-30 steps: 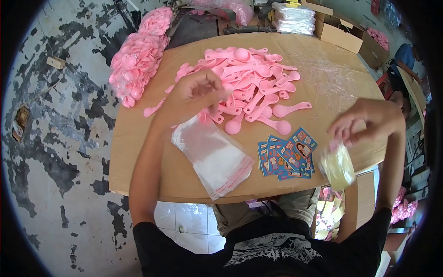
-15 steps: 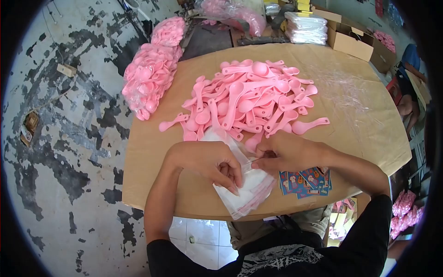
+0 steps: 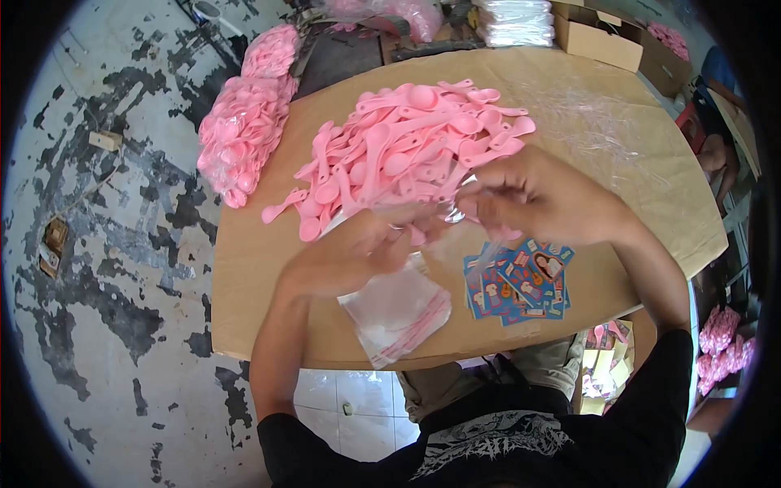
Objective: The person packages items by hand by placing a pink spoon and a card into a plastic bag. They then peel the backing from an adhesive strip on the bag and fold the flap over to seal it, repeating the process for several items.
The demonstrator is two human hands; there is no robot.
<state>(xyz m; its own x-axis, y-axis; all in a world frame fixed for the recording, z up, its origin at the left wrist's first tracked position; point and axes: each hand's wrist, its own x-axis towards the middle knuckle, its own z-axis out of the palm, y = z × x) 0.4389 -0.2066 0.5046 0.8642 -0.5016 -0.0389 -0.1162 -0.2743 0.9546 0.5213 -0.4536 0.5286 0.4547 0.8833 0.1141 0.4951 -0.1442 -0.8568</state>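
Hands [image 3: 358,252] [image 3: 545,199] pinching clear bag [image 3: 457,213], glossy pink spoons [image 3: 407,146]

right hand [image 3: 545,199]: clear bag [image 3: 458,210] pinched | left hand [image 3: 358,252]: maybe same bag

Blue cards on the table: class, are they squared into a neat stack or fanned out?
Fanned out: the blue cards overlap at differing angles, corners sticking out, lying flat on the table.

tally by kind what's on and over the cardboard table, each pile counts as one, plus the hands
pink spoon pile: 1
clear bag stack: 1
blue card stack: 1
crumpled clear film: 1
held clear bag: 1
hands: 2 (left hand, right hand)
total: 7
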